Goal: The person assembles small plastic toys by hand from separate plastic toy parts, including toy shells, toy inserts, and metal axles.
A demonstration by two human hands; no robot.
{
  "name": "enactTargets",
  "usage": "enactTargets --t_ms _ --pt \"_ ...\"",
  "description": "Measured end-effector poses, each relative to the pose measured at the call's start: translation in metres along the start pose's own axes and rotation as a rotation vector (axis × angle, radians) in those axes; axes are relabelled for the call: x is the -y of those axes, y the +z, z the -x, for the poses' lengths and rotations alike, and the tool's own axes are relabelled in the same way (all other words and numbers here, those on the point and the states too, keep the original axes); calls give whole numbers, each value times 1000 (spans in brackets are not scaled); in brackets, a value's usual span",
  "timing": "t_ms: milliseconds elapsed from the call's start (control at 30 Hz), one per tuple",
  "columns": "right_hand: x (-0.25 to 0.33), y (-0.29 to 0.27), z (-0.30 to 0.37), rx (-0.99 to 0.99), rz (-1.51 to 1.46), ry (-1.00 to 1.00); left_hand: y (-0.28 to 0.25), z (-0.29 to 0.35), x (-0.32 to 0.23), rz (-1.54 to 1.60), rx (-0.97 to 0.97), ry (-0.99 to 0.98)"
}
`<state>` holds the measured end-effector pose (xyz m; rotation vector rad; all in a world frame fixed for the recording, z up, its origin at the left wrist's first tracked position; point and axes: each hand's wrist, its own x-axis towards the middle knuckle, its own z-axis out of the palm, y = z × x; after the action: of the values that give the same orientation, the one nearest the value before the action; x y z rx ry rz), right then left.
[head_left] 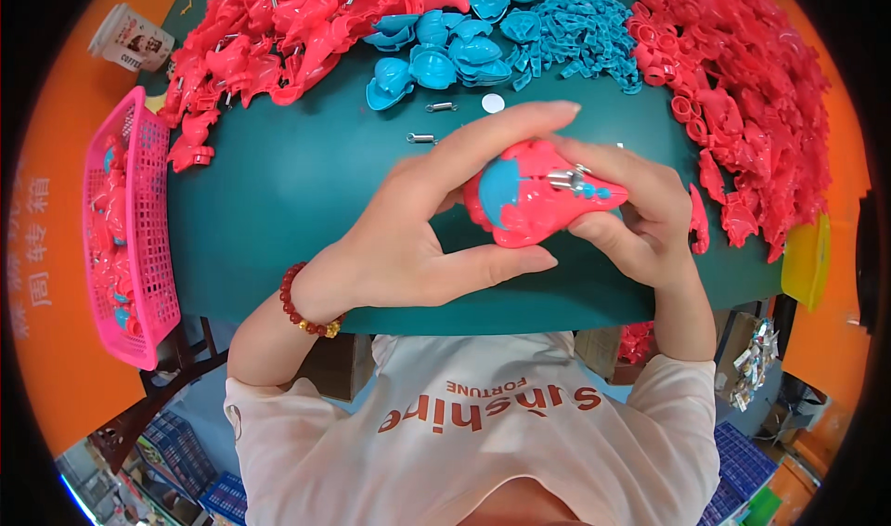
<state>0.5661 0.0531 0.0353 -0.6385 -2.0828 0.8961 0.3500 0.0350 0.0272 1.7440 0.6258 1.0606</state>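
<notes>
Above the table's front edge, a glossy pinkish-red plastic toy piece [534, 218] with blue parts and a metal spring [563, 180] on top is held between both hands. My left hand [422, 215], with a red-and-gold bead bracelet at the wrist, curves its thumb and fingers around the rounded end with the blue patch. My right hand [640, 206] grips the narrow, pointed end, thumb in front and fingers behind. What kind of toy it is I cannot tell. Beyond my left hand lie two small springs [442, 106] and a white disc [493, 103].
Heaps of red plastic parts [756, 108] cover the far left and right of the green table [251, 229]. Between them lie blue shells and small blue pieces [575, 34]. A pink basket [153, 247] of toys, a paper cup [132, 38] and a yellow bin [806, 261] stand at the sides.
</notes>
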Motion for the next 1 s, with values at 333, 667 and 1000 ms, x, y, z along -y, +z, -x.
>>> enactTargets --t_ms 333,667,1000 --pt "-1 11 7 -46 -210 299 -51 41 -37 -868 -349 259" --pt "1 17 -5 -28 -63 390 -179 117 -69 -2157 -673 -402" --pt "-17 10 -4 -31 73 389 -126 40 26 -1484 -243 -155"
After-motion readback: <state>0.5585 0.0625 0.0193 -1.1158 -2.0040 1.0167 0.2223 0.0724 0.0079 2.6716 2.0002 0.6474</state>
